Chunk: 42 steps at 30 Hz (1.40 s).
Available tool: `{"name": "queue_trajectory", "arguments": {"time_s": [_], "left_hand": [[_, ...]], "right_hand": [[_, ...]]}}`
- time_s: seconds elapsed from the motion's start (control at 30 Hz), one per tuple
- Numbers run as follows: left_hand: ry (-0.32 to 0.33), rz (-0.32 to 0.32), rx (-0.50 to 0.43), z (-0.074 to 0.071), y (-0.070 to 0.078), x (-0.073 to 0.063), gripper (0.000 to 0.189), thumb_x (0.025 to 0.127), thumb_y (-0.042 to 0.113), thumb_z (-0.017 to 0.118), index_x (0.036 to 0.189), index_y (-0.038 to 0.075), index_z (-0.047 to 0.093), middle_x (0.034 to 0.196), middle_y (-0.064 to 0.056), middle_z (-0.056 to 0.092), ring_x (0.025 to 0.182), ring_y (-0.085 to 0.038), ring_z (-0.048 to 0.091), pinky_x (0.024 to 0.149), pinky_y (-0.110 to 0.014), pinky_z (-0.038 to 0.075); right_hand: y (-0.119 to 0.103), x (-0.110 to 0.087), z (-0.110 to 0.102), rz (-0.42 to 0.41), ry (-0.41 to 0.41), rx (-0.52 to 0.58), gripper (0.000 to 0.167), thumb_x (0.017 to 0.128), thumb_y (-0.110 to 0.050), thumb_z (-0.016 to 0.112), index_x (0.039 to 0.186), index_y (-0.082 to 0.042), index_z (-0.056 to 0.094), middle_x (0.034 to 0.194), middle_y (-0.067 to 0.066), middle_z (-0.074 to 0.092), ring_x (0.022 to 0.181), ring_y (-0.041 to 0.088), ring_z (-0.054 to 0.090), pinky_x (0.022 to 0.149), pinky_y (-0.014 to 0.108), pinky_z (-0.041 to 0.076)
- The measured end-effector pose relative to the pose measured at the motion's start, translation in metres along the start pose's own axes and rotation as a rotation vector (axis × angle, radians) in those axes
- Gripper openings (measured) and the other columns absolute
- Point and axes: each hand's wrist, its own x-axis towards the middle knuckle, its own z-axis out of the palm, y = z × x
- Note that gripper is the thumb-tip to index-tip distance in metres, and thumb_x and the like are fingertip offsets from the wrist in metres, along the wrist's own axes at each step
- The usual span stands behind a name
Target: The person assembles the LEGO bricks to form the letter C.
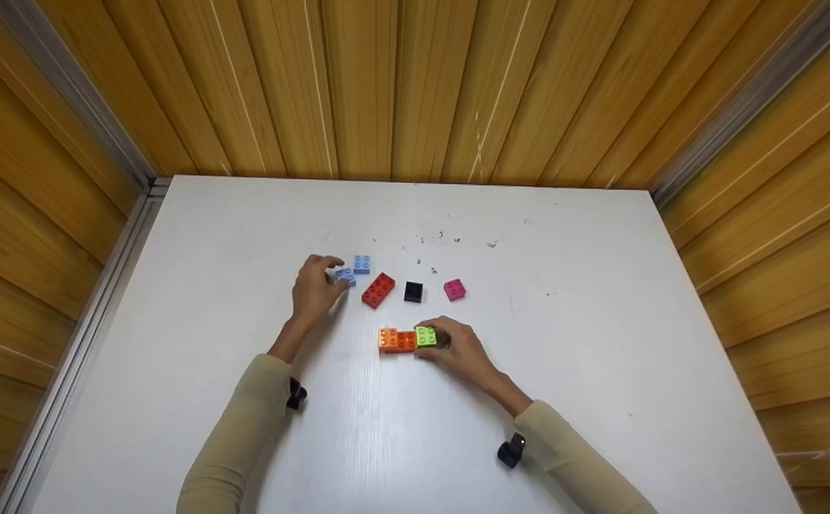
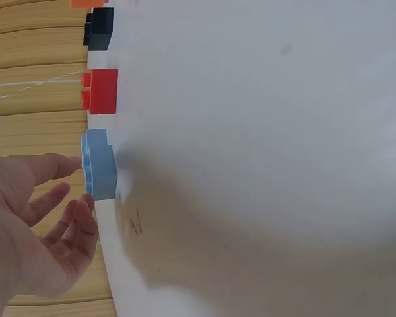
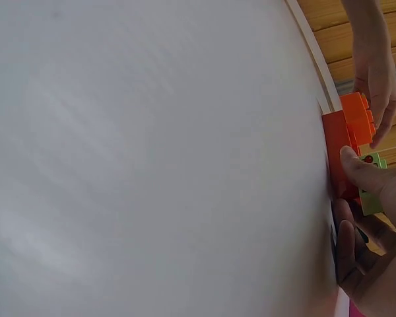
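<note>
My left hand (image 1: pixel 315 291) is at the back left, thumb and fingers spread around a light blue brick (image 1: pixel 345 275). In the left wrist view its fingertips stand at stud height by the blue bricks (image 2: pixel 103 170); whether they touch is unclear. A second light blue brick (image 1: pixel 362 265) sits just behind. My right hand (image 1: pixel 463 350) grips the right end of a brick assembly, thumb on the near side and fingers on the far side. The assembly has an orange-red base brick (image 3: pixel 336 148), an orange brick (image 1: pixel 387 338) on the left and a lime green brick (image 1: pixel 425 335) on the right.
A red brick (image 1: pixel 378 290), a black brick (image 1: pixel 413 292) and a magenta brick (image 1: pixel 454 289) lie behind the assembly. Dark specks mark the white table (image 1: pixel 586 343) toward the back. Wood-patterned walls (image 1: pixel 415 86) enclose its back and sides.
</note>
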Motion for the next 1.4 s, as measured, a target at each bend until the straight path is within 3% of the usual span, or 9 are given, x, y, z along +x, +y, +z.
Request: {"name": "queue_trajectory", "arguments": {"time_s": [0.13, 0.5, 0.87, 1.17, 1.4], "left_hand": [[-0.043, -0.031, 0.003, 0.002, -0.003, 0.001, 0.037, 0.087, 0.007, 0.08, 0.123, 0.003, 0.071, 0.126, -0.018, 0.061, 0.098, -0.03, 0.064, 0.08, -0.039, 0.05], [-0.114, -0.078, 0.012, 0.002, -0.008, 0.001, 0.04, 0.089, 0.012, 0.078, 0.126, 0.002, 0.068, 0.12, -0.018, 0.067, 0.109, -0.031, 0.063, 0.094, -0.044, 0.051], [-0.127, -0.075, 0.016, -0.011, -0.013, -0.011, 0.037, 0.091, 0.013, 0.077, 0.125, 0.003, 0.069, 0.118, -0.018, 0.068, 0.102, -0.029, 0.061, 0.087, -0.04, 0.05], [-0.148, -0.05, 0.008, -0.024, -0.013, -0.022, 0.035, 0.092, 0.015, 0.076, 0.123, 0.002, 0.07, 0.116, -0.018, 0.069, 0.097, -0.027, 0.062, 0.082, -0.036, 0.05], [-0.176, 0.029, -0.038, -0.028, 0.001, -0.031, 0.035, 0.091, 0.013, 0.076, 0.123, 0.003, 0.07, 0.119, -0.016, 0.07, 0.094, -0.026, 0.063, 0.081, -0.033, 0.051]], "right_hand": [[0.0, -0.001, 0.001, -0.009, 0.009, 0.016, 0.038, 0.083, -0.021, 0.085, 0.118, -0.011, 0.073, 0.105, 0.004, 0.073, 0.083, 0.01, 0.053, 0.072, 0.019, 0.042], [-0.002, -0.001, 0.001, -0.015, 0.02, 0.01, 0.04, 0.084, -0.021, 0.083, 0.121, -0.008, 0.072, 0.106, 0.006, 0.073, 0.084, 0.01, 0.054, 0.074, 0.02, 0.043], [0.001, 0.001, 0.003, -0.006, 0.014, -0.045, 0.042, 0.084, -0.02, 0.083, 0.123, -0.008, 0.071, 0.11, 0.006, 0.074, 0.09, 0.01, 0.056, 0.08, 0.022, 0.045], [0.001, 0.0, 0.003, 0.005, 0.016, -0.038, 0.042, 0.086, -0.02, 0.082, 0.124, -0.008, 0.071, 0.113, 0.006, 0.073, 0.093, 0.012, 0.058, 0.081, 0.023, 0.046], [0.0, -0.002, 0.003, -0.004, 0.023, -0.028, 0.042, 0.086, -0.022, 0.082, 0.124, -0.009, 0.07, 0.111, 0.006, 0.073, 0.091, 0.012, 0.057, 0.079, 0.023, 0.044]]}}
